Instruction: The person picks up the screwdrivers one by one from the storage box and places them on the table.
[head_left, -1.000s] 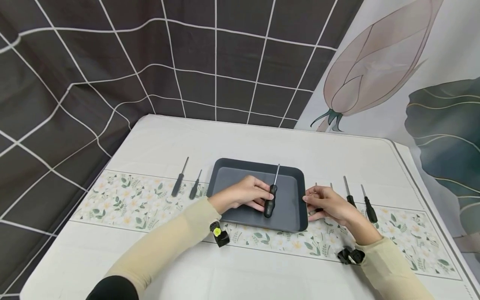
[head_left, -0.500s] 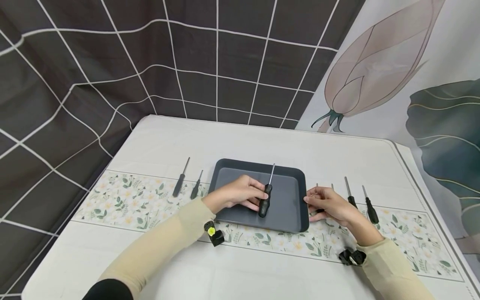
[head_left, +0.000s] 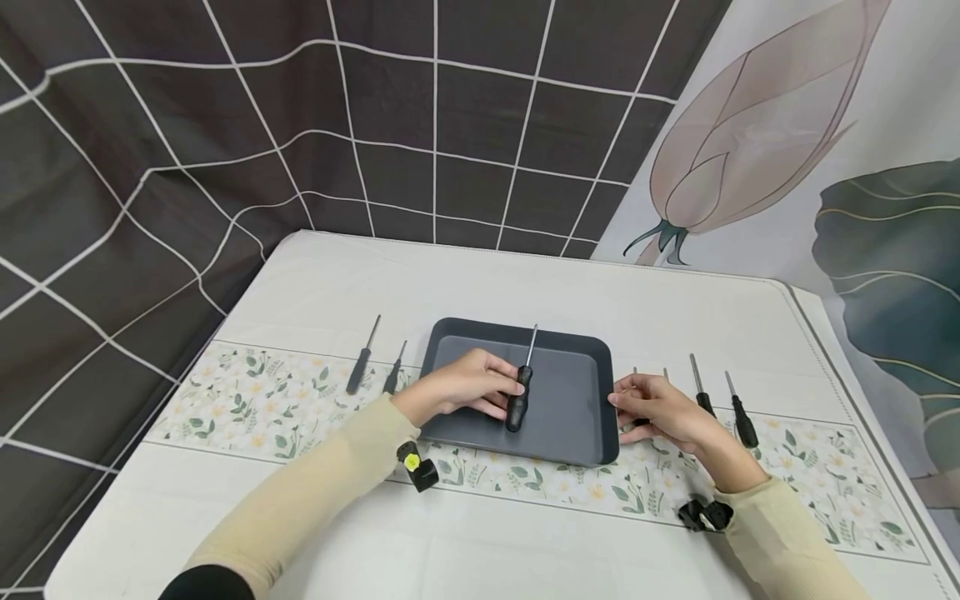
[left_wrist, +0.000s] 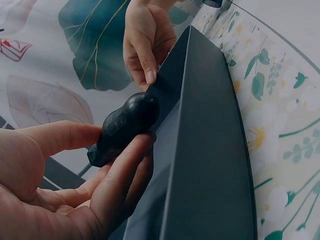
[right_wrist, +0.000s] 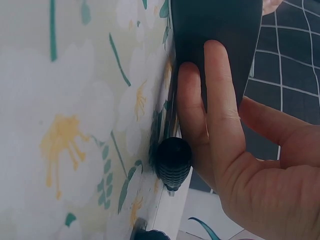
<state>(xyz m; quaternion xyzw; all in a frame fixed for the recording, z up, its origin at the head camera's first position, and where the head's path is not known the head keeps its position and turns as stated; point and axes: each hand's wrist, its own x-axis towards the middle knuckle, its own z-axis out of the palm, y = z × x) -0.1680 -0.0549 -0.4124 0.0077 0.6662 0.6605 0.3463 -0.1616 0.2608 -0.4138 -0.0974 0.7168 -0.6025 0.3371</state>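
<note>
A screwdriver [head_left: 519, 402] with a black handle and a bare metal shaft is pinched in my left hand [head_left: 471, 383] over the dark grey tray [head_left: 570, 421]. Its shaft points toward the tray's far side. Seen from the left wrist, thumb and fingers hold the black handle [left_wrist: 125, 122] from both sides, beside the tray wall [left_wrist: 205, 150]. My right hand [head_left: 662, 408] grips the tray's right side. In the right wrist view, two fingers lie along the outer wall [right_wrist: 220, 22], and the thumb reaches the rim.
Left of the tray lie a longer screwdriver [head_left: 359, 372] and a shorter screwdriver [head_left: 392, 379]. To the right are two more, a screwdriver [head_left: 703, 402] and another screwdriver [head_left: 744, 425]. Others sit partly hidden behind my right hand; one black handle [right_wrist: 174, 160] shows close to its fingers.
My left hand has moved left over the tray with the screwdriver in it. The right hand and the tray have stayed in place.
</note>
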